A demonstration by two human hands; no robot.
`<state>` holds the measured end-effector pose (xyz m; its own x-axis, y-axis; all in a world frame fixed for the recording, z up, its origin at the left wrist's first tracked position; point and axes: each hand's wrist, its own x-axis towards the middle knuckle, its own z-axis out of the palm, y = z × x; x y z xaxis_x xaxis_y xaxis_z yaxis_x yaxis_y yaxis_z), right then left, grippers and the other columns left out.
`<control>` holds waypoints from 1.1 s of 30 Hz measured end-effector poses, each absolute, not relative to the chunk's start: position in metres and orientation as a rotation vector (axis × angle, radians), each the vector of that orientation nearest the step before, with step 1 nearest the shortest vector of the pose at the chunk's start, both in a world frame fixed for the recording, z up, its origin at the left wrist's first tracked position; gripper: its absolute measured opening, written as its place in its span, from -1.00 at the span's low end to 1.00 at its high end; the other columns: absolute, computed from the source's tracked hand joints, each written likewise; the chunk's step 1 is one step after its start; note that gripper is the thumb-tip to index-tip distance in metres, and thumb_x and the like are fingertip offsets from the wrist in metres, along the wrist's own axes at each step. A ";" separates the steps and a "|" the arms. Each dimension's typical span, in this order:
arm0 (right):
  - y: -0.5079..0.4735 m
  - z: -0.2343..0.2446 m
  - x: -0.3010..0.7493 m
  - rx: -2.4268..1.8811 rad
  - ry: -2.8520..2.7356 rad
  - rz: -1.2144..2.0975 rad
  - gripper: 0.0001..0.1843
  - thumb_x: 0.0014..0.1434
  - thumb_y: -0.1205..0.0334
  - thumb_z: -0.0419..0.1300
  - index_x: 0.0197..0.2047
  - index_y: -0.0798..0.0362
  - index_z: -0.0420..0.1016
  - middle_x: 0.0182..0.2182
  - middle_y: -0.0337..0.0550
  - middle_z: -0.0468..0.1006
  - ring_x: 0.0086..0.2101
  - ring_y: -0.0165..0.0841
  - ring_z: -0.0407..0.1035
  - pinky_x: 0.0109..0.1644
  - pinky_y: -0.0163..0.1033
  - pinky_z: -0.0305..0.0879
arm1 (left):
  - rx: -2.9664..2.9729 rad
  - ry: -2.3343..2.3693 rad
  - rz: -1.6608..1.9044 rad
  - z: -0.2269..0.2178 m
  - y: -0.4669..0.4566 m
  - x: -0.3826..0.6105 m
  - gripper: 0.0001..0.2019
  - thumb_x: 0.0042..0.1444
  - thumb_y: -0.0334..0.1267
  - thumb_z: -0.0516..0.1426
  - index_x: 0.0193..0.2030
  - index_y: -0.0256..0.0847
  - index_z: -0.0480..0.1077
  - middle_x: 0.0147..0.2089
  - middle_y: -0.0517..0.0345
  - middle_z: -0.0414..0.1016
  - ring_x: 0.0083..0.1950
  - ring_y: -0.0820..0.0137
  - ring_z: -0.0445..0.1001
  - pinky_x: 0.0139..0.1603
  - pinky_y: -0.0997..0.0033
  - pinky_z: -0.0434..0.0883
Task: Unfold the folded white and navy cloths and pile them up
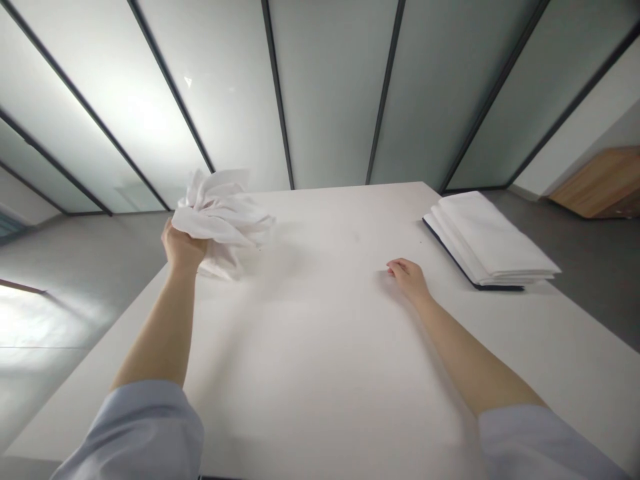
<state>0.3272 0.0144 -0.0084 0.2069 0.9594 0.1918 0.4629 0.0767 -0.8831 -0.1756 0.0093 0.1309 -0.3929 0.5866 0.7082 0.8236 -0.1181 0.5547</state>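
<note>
One crumpled cloth (223,213), not yet folded, is clenched in the left hand's (183,248) fingers, upper left; a folded stack (487,240) lies at right near the empty right hand (409,277), fingers loosely together on the bench (320,360).

Bright diffuse light through frosted panels (150,113) (glare upper left), soft shadows, edges stretched, slight blur

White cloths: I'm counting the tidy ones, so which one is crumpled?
The crumpled cloth gripped in the left hand, near the table's left edge. The others lie flat in a folded stack on the right.
</note>
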 end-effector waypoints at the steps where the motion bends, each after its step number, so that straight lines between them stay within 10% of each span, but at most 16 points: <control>1: 0.014 -0.008 0.327 -1.539 -1.423 0.651 -0.69 -0.01 0.00 0.07 -0.46 0.04 0.50 -0.54 -0.13 0.51 -0.42 -0.26 0.40 -0.28 -0.21 0.27 | -1.547 -1.986 -1.427 0.123 -0.004 -0.182 -0.62 -0.01 -0.19 0.21 -0.08 -0.40 0.44 0.00 -0.07 0.48 0.10 0.00 0.40 0.18 -0.05 0.29; 8: 0.015 -0.016 0.328 -1.569 -1.555 0.617 -0.68 0.03 0.01 0.06 -0.41 0.04 0.52 -0.49 -0.11 0.56 -0.39 -0.25 0.44 -0.26 -0.21 0.28 | -1.466 -2.862 -0.161 0.039 -0.045 -0.189 -0.35 0.05 0.09 0.08 0.12 -0.43 0.40 0.22 -0.42 0.31 0.25 -0.24 0.25 0.12 -0.12 0.31; 17: 0.016 -0.018 0.330 -1.584 -1.620 0.582 -0.67 0.05 0.01 0.05 -0.40 0.03 0.53 -0.47 -0.11 0.57 -0.37 -0.25 0.43 -0.24 -0.21 0.28 | -1.238 -2.854 -0.579 0.033 -0.027 -0.167 -0.18 0.05 0.14 0.04 0.31 -0.47 0.15 0.29 -0.47 0.22 0.31 -0.22 0.18 0.21 -0.22 0.20; 24: 0.010 -0.001 0.328 -1.507 -1.397 0.457 -0.69 0.05 0.02 0.04 -0.40 0.04 0.49 -0.46 -0.11 0.57 -0.35 -0.23 0.43 -0.22 -0.19 0.31 | -1.418 -2.711 -0.705 0.045 -0.032 -0.122 -0.12 0.04 0.05 0.09 0.41 -0.39 -0.06 0.48 -0.44 -0.23 0.47 -0.28 -0.32 0.27 -0.48 -0.10; 33: 0.021 0.069 0.457 -1.711 -1.223 -0.201 -0.76 -0.03 0.19 0.06 -0.34 0.08 0.50 -0.27 0.12 0.56 -0.22 -0.12 0.40 -0.01 0.05 0.26 | -1.949 -2.243 -0.612 0.088 -0.032 -0.058 -0.48 0.12 0.05 0.08 0.12 -0.24 0.38 0.10 -0.21 0.47 0.20 -0.10 0.35 0.26 -0.22 0.13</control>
<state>0.4566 0.0207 0.0695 0.4784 0.6294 0.6123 0.7920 -0.0081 -0.6105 -0.0578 -0.0321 0.0877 -0.1714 0.9255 0.3377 0.9687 0.0959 0.2288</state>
